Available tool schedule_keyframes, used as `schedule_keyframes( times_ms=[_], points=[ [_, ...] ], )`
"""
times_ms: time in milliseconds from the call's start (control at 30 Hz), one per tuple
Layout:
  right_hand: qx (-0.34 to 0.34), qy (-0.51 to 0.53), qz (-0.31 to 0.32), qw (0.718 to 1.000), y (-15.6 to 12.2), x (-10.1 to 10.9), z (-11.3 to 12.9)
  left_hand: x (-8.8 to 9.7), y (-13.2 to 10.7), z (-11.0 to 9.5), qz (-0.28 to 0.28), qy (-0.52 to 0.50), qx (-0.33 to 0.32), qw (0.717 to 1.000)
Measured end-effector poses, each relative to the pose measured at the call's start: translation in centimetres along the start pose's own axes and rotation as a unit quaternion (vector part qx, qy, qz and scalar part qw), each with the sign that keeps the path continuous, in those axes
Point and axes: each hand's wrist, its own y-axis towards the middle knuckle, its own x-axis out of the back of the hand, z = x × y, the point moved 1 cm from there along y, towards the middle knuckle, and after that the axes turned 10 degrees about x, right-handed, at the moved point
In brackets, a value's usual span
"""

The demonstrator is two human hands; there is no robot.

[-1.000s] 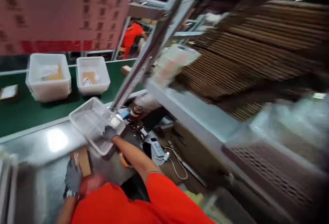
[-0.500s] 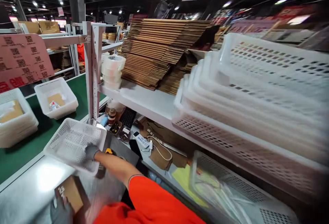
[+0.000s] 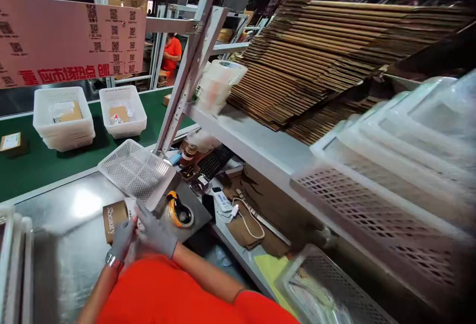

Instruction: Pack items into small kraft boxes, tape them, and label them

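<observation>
Gloved hands meet at a brown box [image 3: 111, 221] and a white packet [image 3: 130, 207], over the metal tabletop [image 3: 63, 200].
The left hand [image 3: 122, 241] and right hand [image 3: 158, 233] cover most of the packet and the box's right side; lettering shows on its exposed face. Their fingers are drawn close together at the packet; whether either hand grips it cannot be told. Stacked baskets [image 3: 357, 205] at right are blurred and cut off.

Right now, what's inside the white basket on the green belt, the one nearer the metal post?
In that basket I can see a brown piece and a small red-marked packet. Anything beneath them is covered.
</observation>
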Motion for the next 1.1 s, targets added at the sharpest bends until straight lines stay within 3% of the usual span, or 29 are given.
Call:
schedule_keyframes(
  times_ms=[133, 367, 567, 733, 900, 1100],
  points=[
    [-0.081, 0.098, -0.144, 0.981, -1.7, 0.1, 0.0, 0.7, -1.2, -0.1, 0.043, -0.061, 0.021, 0.997],
    [-0.225, 0.249, -0.215, 0.917, -5.0, -1.4, 0.9, 1.3, -2.2, 0.2, 0.15, 0.003, 0.023, 0.988],
    [-0.227, 0.345, -0.28, 0.867, -7.7, -2.7, 3.0, 0.9, -3.0, 2.4, 0.184, 0.019, 0.032, 0.982],
    [-0.218, 0.383, -0.298, 0.847, -9.2, -2.4, 3.6, 0.4, -4.4, 3.2, 0.203, 0.021, 0.012, 0.979],
    [-0.218, 0.436, -0.287, 0.825, -10.7, -0.1, 4.3, -1.6, -6.3, 1.2, 0.159, -0.002, 0.003, 0.987],
    [-0.22, 0.5, -0.291, 0.785, -14.3, 4.3, 4.7, -6.6, -7.9, -0.7, 0.156, -0.063, -0.008, 0.986]
  ],
)
